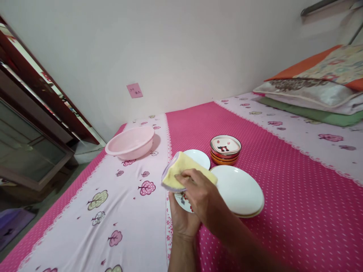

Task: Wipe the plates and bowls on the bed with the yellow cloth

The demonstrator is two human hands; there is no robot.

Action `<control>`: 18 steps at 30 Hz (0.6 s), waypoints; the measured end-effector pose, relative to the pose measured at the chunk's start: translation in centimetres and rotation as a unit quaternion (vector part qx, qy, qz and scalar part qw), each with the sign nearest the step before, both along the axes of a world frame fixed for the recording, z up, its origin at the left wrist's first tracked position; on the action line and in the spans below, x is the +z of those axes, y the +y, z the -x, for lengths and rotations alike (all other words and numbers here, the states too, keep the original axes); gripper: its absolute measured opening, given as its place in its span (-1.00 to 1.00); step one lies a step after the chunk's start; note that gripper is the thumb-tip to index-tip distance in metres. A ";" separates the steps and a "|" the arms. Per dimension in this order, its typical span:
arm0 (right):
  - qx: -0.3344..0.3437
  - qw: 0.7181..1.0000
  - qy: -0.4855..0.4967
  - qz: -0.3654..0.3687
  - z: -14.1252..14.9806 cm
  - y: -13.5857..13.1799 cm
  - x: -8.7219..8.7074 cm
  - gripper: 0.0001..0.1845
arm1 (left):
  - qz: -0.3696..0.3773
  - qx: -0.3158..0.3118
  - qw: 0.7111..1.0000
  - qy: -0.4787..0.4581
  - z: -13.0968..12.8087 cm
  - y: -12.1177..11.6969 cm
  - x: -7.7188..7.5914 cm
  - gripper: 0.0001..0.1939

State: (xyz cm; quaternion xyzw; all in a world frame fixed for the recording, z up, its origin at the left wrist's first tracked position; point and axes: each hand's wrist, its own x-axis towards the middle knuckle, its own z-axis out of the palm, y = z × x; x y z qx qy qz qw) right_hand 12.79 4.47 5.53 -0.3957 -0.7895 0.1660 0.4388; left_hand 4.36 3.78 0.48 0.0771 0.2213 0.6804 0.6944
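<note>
My left hand point(183, 223) supports a small white plate with a floral print point(183, 203) from below. Above it, my right hand point(200, 189) grips a yellow cloth point(177, 170) with a pale purple edge, pressed over the plate and hiding much of it. Just behind the cloth lies a round white plate point(200, 156), partly covered from view. To the right of my hands are stacked white plates point(239, 189). A stack of several bowls point(225, 149), with dark rims and a red-and-black motif inside the top one, stands beyond them.
A pink basin point(132, 142) sits at the left on the patterned bedspread point(136, 226). Folded bedding and pillows point(317, 90) are piled at the far right against the wall. A pink note point(134, 90) is stuck on the wall. The bed's left edge drops to the floor.
</note>
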 end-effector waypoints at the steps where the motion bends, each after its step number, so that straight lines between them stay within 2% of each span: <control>1: -0.017 1.000 -0.008 -0.006 -0.7 0.4 0.0 -0.54 | 0.002 -0.011 0.999 -0.034 -0.2 0.1 0.3 -0.54; 5: -0.074 0.993 -0.089 0.006 -3.3 1.6 0.3 -0.55 | 0.020 -0.018 0.996 -0.080 -0.3 0.1 0.9 -0.47; 9: -0.070 0.978 -0.182 0.071 -4.3 1.2 0.6 -0.68 | 0.007 -0.005 0.997 -0.072 0.3 0.4 0.5 -0.43; 11: -0.040 0.974 -0.204 0.089 -4.4 0.6 0.6 -0.72 | -0.008 0.001 0.997 -0.071 0.8 0.6 0.4 -0.42; 14: 0.028 0.981 -0.178 0.075 -4.5 -0.6 0.4 -0.70 | -0.016 0.016 0.998 -0.060 1.6 0.6 0.4 -0.40; 18: 0.123 0.979 -0.140 0.085 -3.7 -2.5 0.8 -0.68 | 0.044 0.023 0.999 0.016 2.9 0.3 0.3 -0.36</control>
